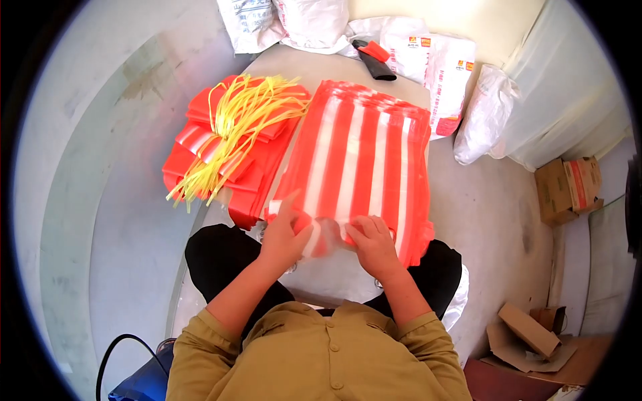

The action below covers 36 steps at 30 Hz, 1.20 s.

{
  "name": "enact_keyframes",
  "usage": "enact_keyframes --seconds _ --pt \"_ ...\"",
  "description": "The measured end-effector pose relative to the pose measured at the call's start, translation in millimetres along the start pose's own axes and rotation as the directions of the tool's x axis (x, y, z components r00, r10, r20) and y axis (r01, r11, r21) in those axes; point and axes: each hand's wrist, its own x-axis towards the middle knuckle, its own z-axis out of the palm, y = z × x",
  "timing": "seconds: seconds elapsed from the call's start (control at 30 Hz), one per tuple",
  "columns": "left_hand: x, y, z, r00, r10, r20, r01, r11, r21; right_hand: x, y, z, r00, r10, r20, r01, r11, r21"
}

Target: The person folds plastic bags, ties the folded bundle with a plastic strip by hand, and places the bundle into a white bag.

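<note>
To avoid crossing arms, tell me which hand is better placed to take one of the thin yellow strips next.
Probably the left hand. It is nearer the yellow strips, left of the stacked red-and-white striped sheets; the right hand would reach across. Both are at the sheets' near edge.

Left hand point(292, 232) and right hand point(372, 240) close together, fingers curled — thumbs turned inward, forearms reaching forward, sleeves at the elbows.
</note>
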Motion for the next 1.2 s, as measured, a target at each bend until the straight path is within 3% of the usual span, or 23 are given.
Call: enact_keyframes --seconds 0.1,0.17,0.3,0.4,0.57,0.63,0.7,0.8,0.9,0.97,1.03,1.07,1.13,1.2 --pt "21.5 17.9 8.8 0.996 0.075 0.053 -0.081 0.989 0.124 -4.6 -2.5 -1.6 0.997 0.070 0.044 -0.069 0.997 -0.018" --pt "36.8 21.2 18.8 0.986 0.119 0.119 -0.139 0.974 0.178 -4.8 0.2 0.0 0.999 0.020 0.025 -0.020 1.000 0.005" --pt "56.1 29.5 35.4 0.955 0.017 0.295 -0.064 0.987 0.148 0.3 0.1 -3.6 1.000 -0.010 0.003 0.010 1.000 0.005" --pt "61.0 40.1 38.5 0.917 -0.163 0.364 0.128 0.985 0.118 3.0 -0.5 -5.5 0.999 -0.001 -0.045 0.003 0.999 0.033" --pt "51.5 15.6 40.7 0.905 -0.105 0.413 0.145 0.987 -0.067 -0.9 1.8 -0.3 0.999 0.030 -0.018 -0.030 0.999 -0.022" --pt "43.7 22.1 38.5 0.911 -0.051 0.410 0.066 0.998 -0.023 -0.1 0.5 -0.5 0.999 0.051 -0.011 -0.051 0.998 -0.028" --pt "37.2 32.0 36.1 0.915 0.065 0.398 -0.114 0.988 0.101 2.4 -1.5 -3.3 0.997 0.069 -0.025 -0.069 0.998 -0.013" --pt "37.4 3.8 48.7 0.825 0.441 0.352 -0.536 0.808 0.245 3.9 -7.0 -9.6 0.992 0.119 -0.029 -0.118 0.992 0.036" --pt "37.0 -0.2 55.7 0.924 0.170 0.342 -0.201 0.978 0.058 -2.4 -4.3 -5.4 0.993 0.118 -0.007 -0.118 0.993 -0.007" --pt "41.0 3.3 59.8 0.938 0.008 0.347 0.023 0.996 -0.085 -4.1 -3.5 -4.3 0.995 0.100 -0.029 -0.100 0.995 -0.002" --pt "42.7 0.2 63.0 0.934 -0.026 0.355 0.080 0.987 -0.138 -4.5 -3.3 -4.0 0.995 0.092 -0.037 -0.092 0.996 -0.003" --pt "43.1 -4.8 65.6 0.935 0.022 0.353 0.023 0.992 -0.122 -4.1 -2.8 -3.9 0.995 0.093 -0.034 -0.093 0.996 -0.007" --pt "41.2 -12.2 68.3 0.922 0.221 0.319 -0.230 0.973 -0.008 -1.9 -2.3 -5.3 0.993 0.110 -0.037 -0.109 0.994 0.016" --pt "38.6 -9.6 65.9 0.807 0.508 0.301 -0.574 0.794 0.199 3.0 -3.2 -8.5 0.989 0.141 -0.050 -0.137 0.988 0.072"
